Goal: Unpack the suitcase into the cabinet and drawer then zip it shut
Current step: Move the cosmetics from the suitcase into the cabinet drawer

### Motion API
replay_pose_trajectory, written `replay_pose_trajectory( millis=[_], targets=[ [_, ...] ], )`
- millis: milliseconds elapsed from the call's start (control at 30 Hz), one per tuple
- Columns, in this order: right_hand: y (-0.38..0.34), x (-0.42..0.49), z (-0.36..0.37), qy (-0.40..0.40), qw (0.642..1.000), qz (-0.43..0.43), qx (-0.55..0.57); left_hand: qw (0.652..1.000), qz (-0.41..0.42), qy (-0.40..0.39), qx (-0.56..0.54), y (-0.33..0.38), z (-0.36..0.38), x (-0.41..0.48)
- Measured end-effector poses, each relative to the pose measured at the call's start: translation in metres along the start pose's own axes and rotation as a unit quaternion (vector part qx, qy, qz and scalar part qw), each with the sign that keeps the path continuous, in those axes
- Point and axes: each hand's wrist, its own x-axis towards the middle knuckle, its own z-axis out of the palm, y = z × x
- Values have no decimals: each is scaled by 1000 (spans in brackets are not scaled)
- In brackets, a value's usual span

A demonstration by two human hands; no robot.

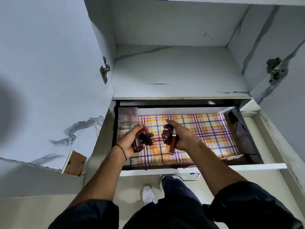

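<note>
Red tubes (171,146) bunched in each grip, left hand (130,143) and right hand (184,138), over drawer (214,167)

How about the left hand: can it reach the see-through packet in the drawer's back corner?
Probably yes. The drawer is open, and the left hand is just in front of the packet with nothing between. But it holds red tubes, so grabbing looks tricky.

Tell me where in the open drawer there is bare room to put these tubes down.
The right half of the plaid liner, between the right hand and the drawer's right wall, lies bare. So does the cabinet shelf above. The left is crowded: a clear packet in the back corner, and the left hand holding tubes.
</note>
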Motion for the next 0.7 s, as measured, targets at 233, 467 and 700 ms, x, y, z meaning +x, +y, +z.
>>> replay_pose_trajectory(
  millis=[233, 467, 700],
  targets=[
    [-8, 50, -6, 5, 999, 27, -24, 993, -32, 105, 39, 3, 13, 36],
    [-6, 98, -22, 55, 985, 26, -160, 952, -6, 255, 168, -11, 26, 83],
    [-13, 134, -1, 133, 892, -59, -429, 888, 46, 322, 326, -6, 44, 110]
  ],
)
